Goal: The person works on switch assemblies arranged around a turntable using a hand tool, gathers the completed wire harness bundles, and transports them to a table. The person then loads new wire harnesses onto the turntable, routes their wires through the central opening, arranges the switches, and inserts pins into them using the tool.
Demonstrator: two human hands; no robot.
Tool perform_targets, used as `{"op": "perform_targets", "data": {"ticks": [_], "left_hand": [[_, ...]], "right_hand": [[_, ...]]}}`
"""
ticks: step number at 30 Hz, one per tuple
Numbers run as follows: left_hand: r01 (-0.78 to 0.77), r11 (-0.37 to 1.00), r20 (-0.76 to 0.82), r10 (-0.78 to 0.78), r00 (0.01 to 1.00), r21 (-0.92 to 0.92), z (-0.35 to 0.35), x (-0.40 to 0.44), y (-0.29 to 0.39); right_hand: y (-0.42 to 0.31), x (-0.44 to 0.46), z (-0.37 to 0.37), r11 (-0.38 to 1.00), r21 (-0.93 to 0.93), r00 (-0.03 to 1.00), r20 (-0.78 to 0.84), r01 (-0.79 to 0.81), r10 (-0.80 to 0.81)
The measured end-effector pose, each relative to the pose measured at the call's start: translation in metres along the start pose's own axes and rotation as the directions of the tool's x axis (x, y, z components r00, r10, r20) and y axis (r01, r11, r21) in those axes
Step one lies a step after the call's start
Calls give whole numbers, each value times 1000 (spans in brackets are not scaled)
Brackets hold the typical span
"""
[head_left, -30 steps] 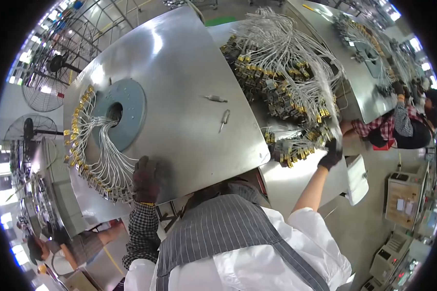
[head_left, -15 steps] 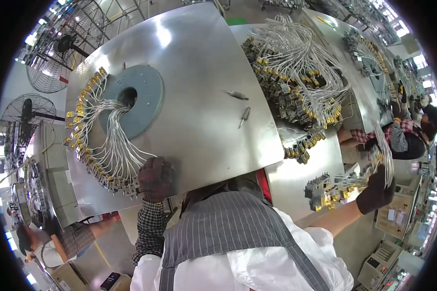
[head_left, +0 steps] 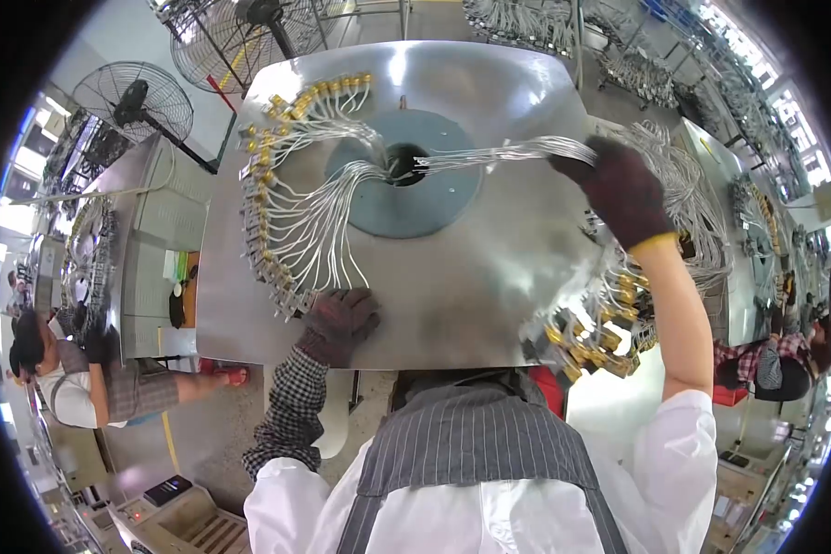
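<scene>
Grey disc (head_left: 425,210) under wires (head_left: 554,146) tight in R hand (head_left: 623,189), connectors (head_left: 257,222) by L hand (head_left: 342,325) (grip unclear)

Own hands: two, left hand (head_left: 342,325) and right hand (head_left: 623,189)
Held bundle (head_left: 549,146): one, in the right hand; strands (head_left: 499,155) too many to count
Plug arc (head_left: 260,245): one, beyond the left hand; plugs (head_left: 328,90) too crowded to count
Plug cluster (head_left: 605,343): one, below the right hand
Wire heap (head_left: 697,198): one, right of the right hand
Disc (head_left: 439,205): one, left of the right hand
Hole (head_left: 403,168): one, in the disc
Fans (head_left: 134,100): two, beyond the left hand
Co-workers (head_left: 72,392): at least two, one outside each hand
</scene>
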State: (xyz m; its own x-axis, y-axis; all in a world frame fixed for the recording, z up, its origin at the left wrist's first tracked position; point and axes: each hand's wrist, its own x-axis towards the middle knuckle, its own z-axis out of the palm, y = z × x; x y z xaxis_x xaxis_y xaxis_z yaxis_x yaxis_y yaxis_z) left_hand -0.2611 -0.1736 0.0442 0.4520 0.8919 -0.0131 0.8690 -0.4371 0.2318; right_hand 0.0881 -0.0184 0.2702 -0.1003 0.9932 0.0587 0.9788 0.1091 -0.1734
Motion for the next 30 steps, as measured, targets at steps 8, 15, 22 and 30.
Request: {"op": "perform_targets", "data": {"ticks": [8,15,22,30], "left_hand": [[-120,993,133,120,984,-8,-1,-26,-78],[-47,999,-104,46,993,-10,-6,-26,-20],[76,975,16,-74,997,-207,18,3,9],[-34,998,-206,45,978,58,53,31,52]], "right_hand": [[-89,65,134,964,-65,962,114,256,-248],[-160,96,272,992,-59,949,303,112,-89],[-135,35,201,913,-35,911,95,406,-402],[-102,-170,180,959,123,906,315,257,-283]]}}
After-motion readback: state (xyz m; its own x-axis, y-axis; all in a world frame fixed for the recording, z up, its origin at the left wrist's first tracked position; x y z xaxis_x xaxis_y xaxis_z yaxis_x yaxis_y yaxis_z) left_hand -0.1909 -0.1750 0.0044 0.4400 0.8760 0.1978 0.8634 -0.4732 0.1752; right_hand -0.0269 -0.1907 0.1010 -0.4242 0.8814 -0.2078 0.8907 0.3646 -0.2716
